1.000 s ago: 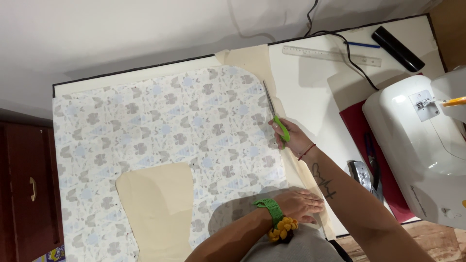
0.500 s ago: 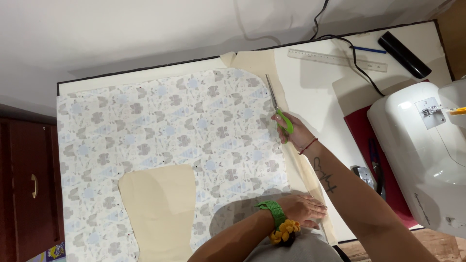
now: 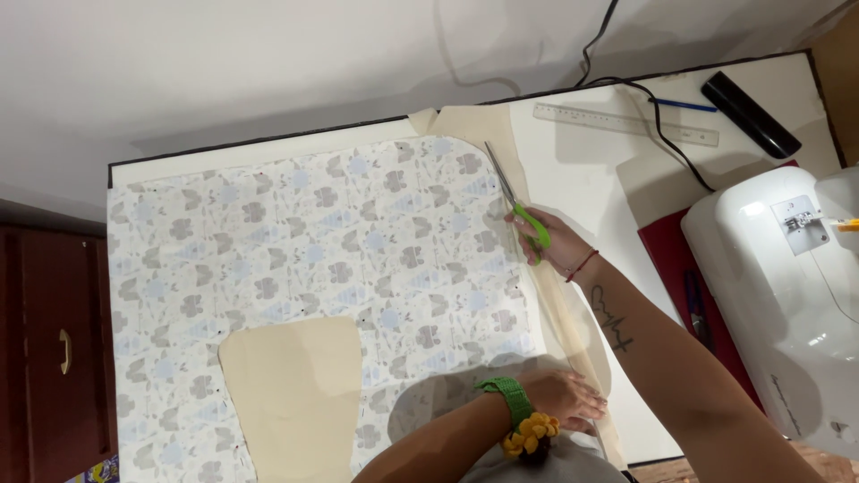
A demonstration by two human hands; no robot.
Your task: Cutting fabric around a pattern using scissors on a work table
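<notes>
Head view: right hand (image 3: pixel 553 240) grips green-handled scissors (image 3: pixel 519 207) at two o'clock; left hand (image 3: pixel 565 400) lies flat, fingers spread, holding nothing, pinning the limp, light floral printed fabric (image 3: pixel 313 250) near its cut edge.

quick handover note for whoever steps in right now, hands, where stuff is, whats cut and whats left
Right hand: grips the green-handled scissors, blades along the right edge of the pale floral-print fabric, near its rounded top corner.
Left hand: flat, pressing the fabric's lower right edge.
Fabric lies over beige pattern paper on the white table; a separate beige paper piece is pinned lower centre.
Done: right edge appears cut up to the scissors.
Left: the rounded corner and top edge, as far as visible.
</notes>
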